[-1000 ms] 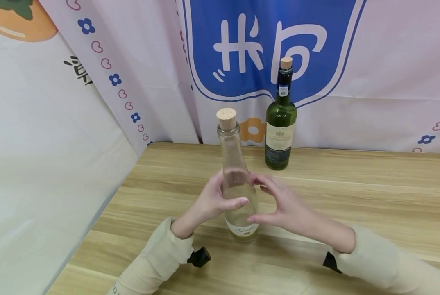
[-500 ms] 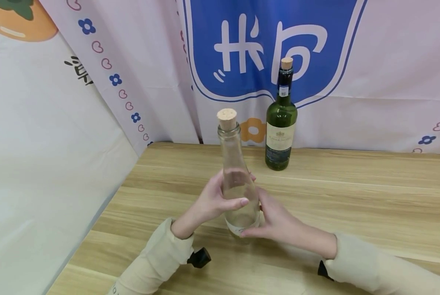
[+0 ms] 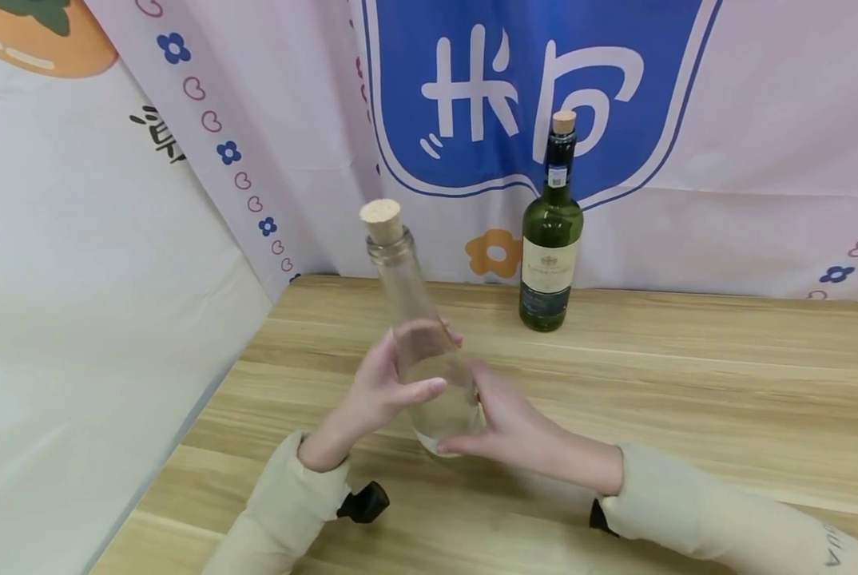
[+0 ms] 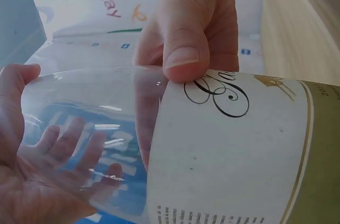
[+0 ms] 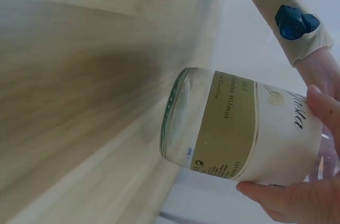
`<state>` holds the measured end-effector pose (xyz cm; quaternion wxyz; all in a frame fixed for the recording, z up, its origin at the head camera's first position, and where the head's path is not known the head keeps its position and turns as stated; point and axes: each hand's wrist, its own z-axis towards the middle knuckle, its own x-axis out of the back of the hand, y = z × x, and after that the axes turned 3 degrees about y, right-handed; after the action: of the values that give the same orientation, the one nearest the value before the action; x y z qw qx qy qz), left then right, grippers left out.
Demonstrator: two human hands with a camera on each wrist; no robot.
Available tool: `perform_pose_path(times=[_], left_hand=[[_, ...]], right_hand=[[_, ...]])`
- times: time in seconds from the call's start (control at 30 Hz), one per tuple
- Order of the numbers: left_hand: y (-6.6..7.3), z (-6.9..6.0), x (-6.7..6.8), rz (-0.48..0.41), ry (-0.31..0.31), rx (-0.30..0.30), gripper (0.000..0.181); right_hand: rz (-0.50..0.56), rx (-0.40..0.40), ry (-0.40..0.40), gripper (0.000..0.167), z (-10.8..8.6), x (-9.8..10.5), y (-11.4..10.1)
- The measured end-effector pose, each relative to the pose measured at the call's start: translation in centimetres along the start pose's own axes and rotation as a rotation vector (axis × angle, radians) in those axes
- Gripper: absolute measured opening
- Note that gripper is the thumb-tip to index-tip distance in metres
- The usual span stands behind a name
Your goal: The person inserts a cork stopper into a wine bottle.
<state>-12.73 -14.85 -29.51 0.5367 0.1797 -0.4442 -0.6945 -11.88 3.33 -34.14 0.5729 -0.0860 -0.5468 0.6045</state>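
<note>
Between both hands, a clear glass bottle (image 3: pixel 404 286) with a cork (image 3: pixel 382 221) in its mouth leans with its neck to the left. My left hand (image 3: pixel 380 390) grips its upper body, thumb across the front and fingers behind. Lower down, my right hand (image 3: pixel 518 425) holds the bottle's right side near the base. A white and olive label (image 4: pixel 228 149) fills much of the left wrist view. From the right wrist, the bottle's glass base (image 5: pixel 175 115) appears raised off the wooden surface.
Behind the hands, a corked green wine bottle (image 3: pixel 553 247) stands upright at the back of the wooden table (image 3: pixel 724 383). A printed curtain (image 3: pixel 774 144) hangs just behind the table, and a white sheet (image 3: pixel 98 319) runs down its left side.
My right hand has closed in lower on the bottle. Both hands have since moved left with it, and its neck now tips further left. The green bottle has stayed put.
</note>
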Motion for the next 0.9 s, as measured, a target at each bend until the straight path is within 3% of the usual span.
perform_pose_path(times=[0.23,0.37,0.57,0.67,0.9], left_hand=[[0.9,-0.2,3.7,-0.015,-0.014,-0.109,0.048],[1.2,-0.2,6.0,0.002,-0.027,-0.134,0.049],[1.5,-0.8,9.0,0.047,0.035,-0.111,0.05],[1.4,-1.4,10.3,0.087,0.086,-0.068,0.044],[0.7,-2.1,12.9,0.128,0.187,-0.013,0.04]], right_hand=[[-0.029,0.044,-0.002,0.09,3.5,-1.9,-1.3],[-0.029,0.039,-0.021,0.092,5.7,-3.1,-1.8],[0.067,0.017,-0.113,0.098,8.8,-4.9,-1.9],[0.092,0.015,-0.161,0.098,10.2,-5.7,-1.7],[0.115,0.007,-0.183,0.093,12.9,-7.7,-1.0]])
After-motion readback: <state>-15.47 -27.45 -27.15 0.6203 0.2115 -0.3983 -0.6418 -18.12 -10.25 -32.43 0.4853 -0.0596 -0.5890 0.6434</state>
